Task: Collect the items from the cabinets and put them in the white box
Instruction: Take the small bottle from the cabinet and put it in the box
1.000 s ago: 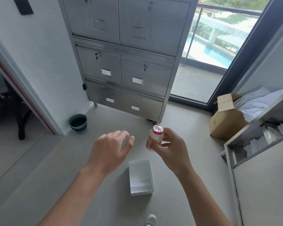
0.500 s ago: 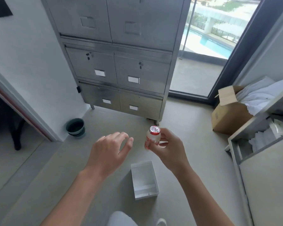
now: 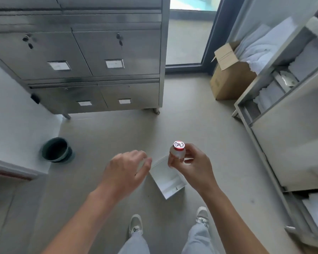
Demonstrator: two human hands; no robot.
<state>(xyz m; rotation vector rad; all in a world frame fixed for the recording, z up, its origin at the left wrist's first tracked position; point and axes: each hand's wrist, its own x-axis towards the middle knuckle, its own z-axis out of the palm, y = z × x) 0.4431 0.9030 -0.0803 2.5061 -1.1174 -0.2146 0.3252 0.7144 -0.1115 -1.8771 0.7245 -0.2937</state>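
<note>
We hold a small white bottle with a red-rimmed foil cap over the white box.

Our right hand pinches the upright bottle; our left hand hangs beside it, fingers loose and holding nothing. The box sits on the grey floor, apparently empty. Beyond stand the steel cabinet, drawers closed, a dark green bucket and a cardboard carton.

Brushed steel cabinet, foil-capped bottle
</note>
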